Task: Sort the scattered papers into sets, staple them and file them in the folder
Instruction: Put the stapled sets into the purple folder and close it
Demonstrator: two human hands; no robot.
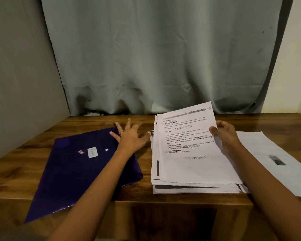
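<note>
A dark purple folder (73,171) lies closed on the wooden table (10,174), left of centre, its near corner hanging over the table's front edge. My left hand (130,136) is spread open above the folder's far right corner, fingers straight. A stack of printed papers (186,164) lies in the middle of the table. My right hand (224,134) pinches the right edge of the top sheets and lifts their far end off the stack. No stapler is visible.
A single white sheet (281,164) with a small dark picture lies flat at the right, reaching past the frame edge. A grey-green curtain (155,58) hangs behind the table. A grey wall (21,84) closes off the left side.
</note>
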